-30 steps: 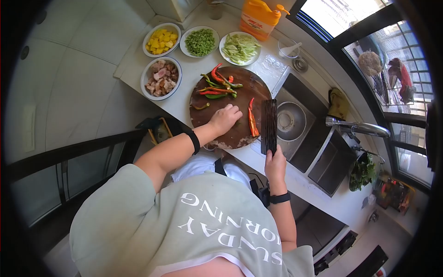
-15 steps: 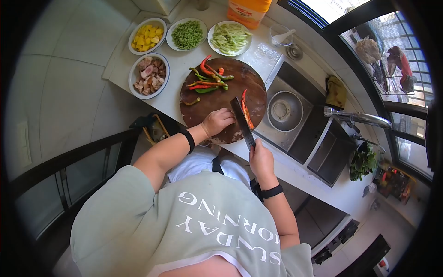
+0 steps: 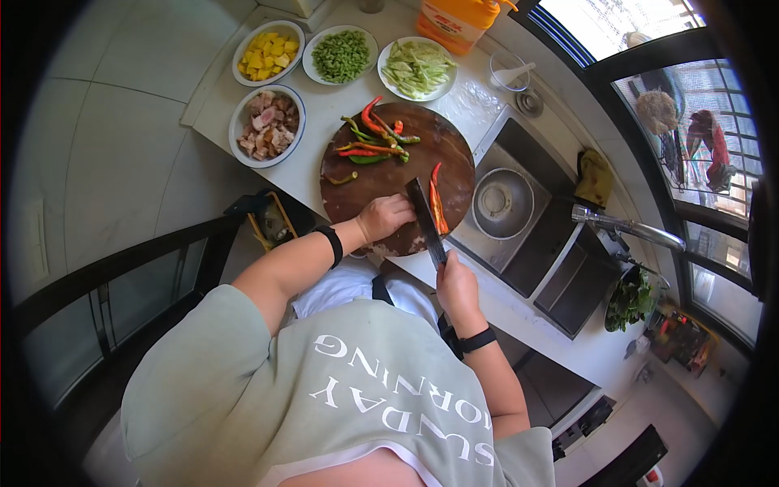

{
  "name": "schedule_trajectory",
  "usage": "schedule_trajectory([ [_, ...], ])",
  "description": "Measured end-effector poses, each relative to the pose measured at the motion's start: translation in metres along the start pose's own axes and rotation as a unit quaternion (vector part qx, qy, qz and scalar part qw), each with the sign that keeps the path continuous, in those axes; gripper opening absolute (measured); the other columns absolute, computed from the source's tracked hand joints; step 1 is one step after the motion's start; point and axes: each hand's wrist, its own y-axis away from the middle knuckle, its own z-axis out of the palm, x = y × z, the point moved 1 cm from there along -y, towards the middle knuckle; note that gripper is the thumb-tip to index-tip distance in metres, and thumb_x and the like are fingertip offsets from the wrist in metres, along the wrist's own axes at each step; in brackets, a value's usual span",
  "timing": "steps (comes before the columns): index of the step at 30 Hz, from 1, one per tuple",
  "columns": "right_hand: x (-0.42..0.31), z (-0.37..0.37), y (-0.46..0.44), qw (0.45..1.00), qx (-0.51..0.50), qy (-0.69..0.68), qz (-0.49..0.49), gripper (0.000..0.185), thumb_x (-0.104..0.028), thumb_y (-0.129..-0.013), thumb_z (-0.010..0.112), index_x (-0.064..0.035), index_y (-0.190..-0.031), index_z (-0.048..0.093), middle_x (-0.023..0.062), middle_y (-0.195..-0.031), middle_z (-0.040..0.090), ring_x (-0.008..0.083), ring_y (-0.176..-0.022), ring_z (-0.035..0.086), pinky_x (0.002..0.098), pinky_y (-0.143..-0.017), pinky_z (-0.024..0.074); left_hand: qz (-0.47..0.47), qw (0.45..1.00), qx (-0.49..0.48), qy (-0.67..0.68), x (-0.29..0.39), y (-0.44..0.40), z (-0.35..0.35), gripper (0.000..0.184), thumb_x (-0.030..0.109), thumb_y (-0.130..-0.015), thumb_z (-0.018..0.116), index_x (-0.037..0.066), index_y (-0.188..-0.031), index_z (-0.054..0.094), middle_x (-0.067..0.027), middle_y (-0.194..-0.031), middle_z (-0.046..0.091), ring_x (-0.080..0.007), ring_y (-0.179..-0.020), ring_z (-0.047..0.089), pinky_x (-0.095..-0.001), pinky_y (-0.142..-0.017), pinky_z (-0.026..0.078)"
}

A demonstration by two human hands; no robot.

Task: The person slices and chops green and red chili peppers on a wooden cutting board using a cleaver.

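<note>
My right hand [image 3: 458, 286] grips the handle of a dark-bladed kitchen knife [image 3: 425, 219]. Its blade lies over the near part of a round wooden cutting board [image 3: 454, 150]. On the left side of the blade, my left hand [image 3: 387, 217] rests on the board with fingers curled in close to the steel; whatever they pinch is hidden. Just right of the blade lie cut lengths of red chili pepper [image 3: 438, 204]. A pile of whole red and green chili peppers [image 3: 375, 140] sits at the board's far side, and a small curved green pepper piece [image 3: 341, 178] lies apart at the left.
Behind the board stand a bowl of yellow chunks [image 3: 268, 57], a plate of chopped green pieces [image 3: 339, 57], a plate of pale green slices [image 3: 418, 68] and a bowl of meat chunks [image 3: 268, 126]. Rightward is a sink with a metal basin [image 3: 503, 203] and a faucet [image 3: 629, 227].
The whole view has shifted slightly, so the board and dishes sit a little further right. Both hands and the knife keep almost the same place over the board.
</note>
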Motion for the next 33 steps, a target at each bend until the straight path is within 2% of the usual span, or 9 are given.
schedule_trajectory([
  [11,-0.016,0.004,-0.032,1.0,0.021,-0.009,0.022,0.019,-0.012,-0.092,0.055,0.0013,-0.106,0.051,0.0269,-0.075,0.064,0.0472,-0.074,0.063,0.0558,-0.065,0.048,-0.011,0.997,-0.068,-0.039,0.004,-0.003,0.001,0.013,0.011,-0.071,0.064,0.011,-0.084,0.066,-0.0038,-0.084,0.061,-0.0231,-0.085,0.061,-0.0348,-0.068,0.055],
  [15,-0.008,-0.023,-0.021,0.99,0.096,-0.079,0.061,0.022,-0.013,-0.091,0.06,-0.0018,-0.11,0.057,0.0287,-0.082,0.064,0.049,-0.08,0.062,0.0552,-0.069,0.0479,-0.011,1.0,-0.012,-0.008,0.012,-0.02,0.007,0.013,0.01,-0.072,0.068,0.011,-0.085,0.066,-0.0041,-0.087,0.06,-0.0241,-0.088,0.061,-0.035,-0.07,0.055],
  [18,-0.008,-0.038,-0.01,0.986,0.13,-0.092,0.057,0.016,-0.013,-0.091,0.058,-0.0027,-0.103,0.056,0.0273,-0.082,0.065,0.0478,-0.079,0.062,0.0558,-0.07,0.0467,-0.16,0.985,0.058,0.029,0.021,-0.032,-0.006,0.016,0.009,-0.074,0.075,0.01,-0.087,0.066,-0.0065,-0.094,0.059,-0.0269,-0.089,0.06,-0.0376,-0.076,0.051],
  [19,-0.008,-0.039,-0.009,0.99,0.097,-0.085,0.057,0.015,-0.013,-0.091,0.058,-0.0023,-0.102,0.055,0.0271,-0.081,0.065,0.0476,-0.078,0.062,0.0555,-0.069,0.0468,-0.161,0.985,0.058,0.02,0.021,-0.032,-0.018,0.016,0.009,-0.074,0.075,0.01,-0.087,0.066,-0.0065,-0.094,0.059,-0.0269,-0.089,0.06,-0.0376,-0.076,0.051],
  [21,-0.007,-0.033,-0.006,0.993,0.062,-0.085,0.047,0.015,-0.013,-0.09,0.059,-0.0019,-0.1,0.055,0.027,-0.081,0.064,0.0474,-0.078,0.062,0.0552,-0.069,0.0469,-0.236,0.959,0.142,-0.071,0.016,-0.024,-0.048,0.02,0.01,-0.072,0.077,0.011,-0.088,0.066,-0.0065,-0.093,0.059,-0.0278,-0.089,0.058,-0.0386,-0.079,0.048],
  [25,-0.006,-0.007,0.002,0.998,-0.001,-0.06,0.012,0.015,-0.013,-0.09,0.059,-0.0021,-0.1,0.055,0.0266,-0.079,0.064,0.0468,-0.076,0.062,0.0544,-0.068,0.0477,-0.31,0.924,0.104,-0.199,0.003,0.008,-0.089,0.029,0.011,-0.07,0.079,0.012,-0.094,0.064,-0.0048,-0.093,0.06,-0.0284,-0.093,0.056,-0.0406,-0.084,0.045],
  [29,-0.008,-0.002,0.003,0.998,-0.011,-0.053,0.022,0.021,-0.013,-0.09,0.06,-0.0003,-0.107,0.057,0.0275,-0.082,0.065,0.0465,-0.078,0.063,0.0524,-0.069,0.0484,-0.306,0.929,0.024,-0.206,-0.016,0.033,-0.079,0.027,0.009,-0.069,0.077,0.013,-0.092,0.063,-0.004,-0.093,0.06,-0.0274,-0.093,0.056,-0.0398,-0.084,0.046],
  [32,-0.013,-0.003,-0.003,0.999,0.0,-0.051,0.017,0.022,-0.012,-0.09,0.06,0.0001,-0.108,0.057,0.0279,-0.083,0.065,0.0464,-0.079,0.063,0.0521,-0.069,0.0486,-0.189,0.978,0.014,-0.088,-0.01,0.029,-0.06,0.014,0.009,-0.073,0.067,0.011,-0.087,0.064,-0.0034,-0.092,0.063,-0.0249,-0.091,0.059,-0.037,-0.08,0.051],
  [33,-0.015,-0.006,-0.006,0.999,-0.002,-0.043,0.02,0.022,-0.012,-0.09,0.06,0.0001,-0.108,0.057,0.0279,-0.083,0.065,0.0464,-0.079,0.063,0.0521,-0.069,0.0486,-0.191,0.978,0.019,-0.081,-0.006,0.029,-0.054,0.014,0.009,-0.073,0.067,0.011,-0.087,0.064,-0.0034,-0.092,0.063,-0.0249,-0.091,0.059,-0.037,-0.08,0.051],
])
